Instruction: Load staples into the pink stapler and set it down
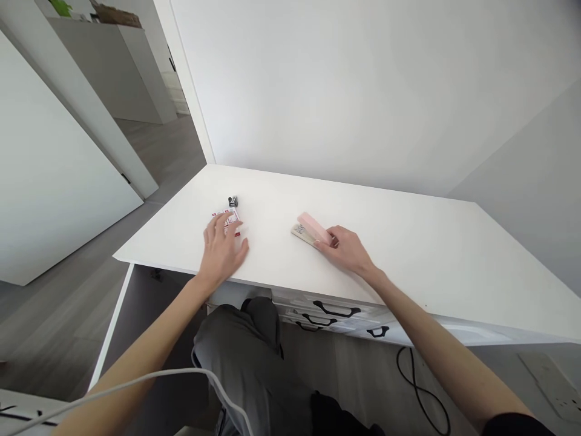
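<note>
My left hand (222, 245) lies flat on the white desk (408, 242) with fingers spread, its fingertips resting on a small white card with red print (229, 217). Just beyond that card sits a tiny black object (233, 201). My right hand (345, 247) is closed in a pinch on the near end of a pink oblong object (312, 226), which lies tilted on the desk. A small beige printed slip (301, 232) lies under or against its near side.
The desk butts against a white wall. Under its front edge are drawers with black handles (336, 312). A black cable (422, 387) runs on the floor, and a white cable (149, 378) crosses my left forearm. Open floor and a doorway lie to the left.
</note>
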### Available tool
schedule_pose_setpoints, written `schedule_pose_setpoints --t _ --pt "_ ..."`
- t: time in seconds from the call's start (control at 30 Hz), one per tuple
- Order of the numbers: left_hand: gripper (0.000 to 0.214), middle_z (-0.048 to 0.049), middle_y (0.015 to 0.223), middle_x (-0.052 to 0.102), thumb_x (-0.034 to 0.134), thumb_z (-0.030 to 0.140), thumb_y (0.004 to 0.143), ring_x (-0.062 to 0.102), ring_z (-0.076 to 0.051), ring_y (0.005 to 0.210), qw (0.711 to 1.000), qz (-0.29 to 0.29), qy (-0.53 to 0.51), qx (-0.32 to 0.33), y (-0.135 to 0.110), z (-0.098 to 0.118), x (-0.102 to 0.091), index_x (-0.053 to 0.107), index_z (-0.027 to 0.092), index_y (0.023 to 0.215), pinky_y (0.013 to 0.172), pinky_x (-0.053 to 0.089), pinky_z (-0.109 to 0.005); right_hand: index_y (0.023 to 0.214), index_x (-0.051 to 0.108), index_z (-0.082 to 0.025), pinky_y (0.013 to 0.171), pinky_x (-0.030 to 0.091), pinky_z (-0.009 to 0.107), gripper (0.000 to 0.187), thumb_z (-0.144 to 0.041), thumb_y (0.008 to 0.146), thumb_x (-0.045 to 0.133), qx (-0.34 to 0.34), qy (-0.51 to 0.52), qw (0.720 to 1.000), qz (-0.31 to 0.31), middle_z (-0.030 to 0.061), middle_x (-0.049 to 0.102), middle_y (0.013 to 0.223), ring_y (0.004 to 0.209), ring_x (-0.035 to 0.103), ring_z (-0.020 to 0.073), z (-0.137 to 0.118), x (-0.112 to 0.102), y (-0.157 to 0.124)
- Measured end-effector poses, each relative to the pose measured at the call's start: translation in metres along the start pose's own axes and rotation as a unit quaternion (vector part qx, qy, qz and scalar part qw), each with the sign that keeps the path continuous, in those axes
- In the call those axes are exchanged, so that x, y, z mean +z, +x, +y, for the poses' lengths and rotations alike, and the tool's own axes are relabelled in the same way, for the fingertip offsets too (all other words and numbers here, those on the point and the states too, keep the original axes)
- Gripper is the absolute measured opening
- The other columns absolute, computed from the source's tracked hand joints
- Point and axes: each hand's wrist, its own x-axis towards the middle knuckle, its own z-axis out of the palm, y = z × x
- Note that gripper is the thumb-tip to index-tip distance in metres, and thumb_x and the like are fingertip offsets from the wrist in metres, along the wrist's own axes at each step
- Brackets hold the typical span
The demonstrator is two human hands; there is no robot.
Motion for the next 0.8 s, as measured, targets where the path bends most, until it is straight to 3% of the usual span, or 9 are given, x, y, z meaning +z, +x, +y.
schedule_pose_setpoints --t 0.13,0.23,0.33,0.47,0.8 --pt "0.062 -0.0243 0.165 0.036 0.061 0.054 0.096 0.032 -0.044 0.153 0.998 0.014 0.008 -0.068 0.001 -0.041 -0.009 0.05 0.017 0.145 0.122 0.03 -0.064 0.079 0.054 -0.024 0.068 0.041 0.032 0.03 -0.048 0.091 0.066 -0.011 0.073 0.997 0.022 0.0028 0.067 0.088 0.077 0.06 0.0197 -0.046 0.041 0.032" --pt "0.063 -0.0249 0.164 0.037 0.05 0.057 0.101 0.034 -0.042 0.153 0.992 0.026 -0.006 -0.122 0.002 -0.057 -0.012 0.046 0.015 0.147 0.122 0.03 -0.063 0.076 0.048 -0.025 0.064 0.039 0.031 0.03 -0.047 0.09 0.065 -0.005 0.09 0.996 0.022 0.0024 0.065 0.086 0.074 0.057 0.0191 -0.077 0.068 0.059" --pt "0.056 -0.026 0.16 0.042 0.039 0.053 0.106 0.036 -0.041 0.152 0.985 0.026 -0.017 -0.172 0.001 -0.061 -0.01 0.046 0.013 0.146 0.122 0.031 -0.063 0.08 0.048 -0.025 0.065 0.04 0.031 0.026 -0.043 0.091 0.064 0.004 0.077 0.997 0.02 0.0044 0.067 0.092 0.078 0.059 0.0204 -0.1 0.088 0.082" --pt "0.052 -0.0257 0.153 0.049 0.036 0.049 0.107 0.041 -0.04 0.148 0.98 0.016 -0.019 -0.197 -0.001 -0.059 -0.007 0.048 0.012 0.142 0.121 0.034 -0.063 0.088 0.052 -0.024 0.069 0.043 0.034 0.019 -0.04 0.094 0.061 0.017 0.039 0.999 0.012 0.0084 0.069 0.103 0.085 0.063 0.0237 -0.122 0.102 0.102" --pt "0.051 -0.0256 0.143 0.055 0.036 0.05 0.108 0.045 -0.041 0.142 0.974 -0.013 -0.025 -0.225 -0.002 -0.062 -0.008 0.05 0.011 0.137 0.117 0.037 -0.063 0.103 0.056 -0.021 0.078 0.048 0.039 0.022 -0.041 0.096 0.062 0.017 -0.011 1.0 0.013 0.014 0.068 0.113 0.095 0.068 0.0306 -0.15 0.119 0.115"
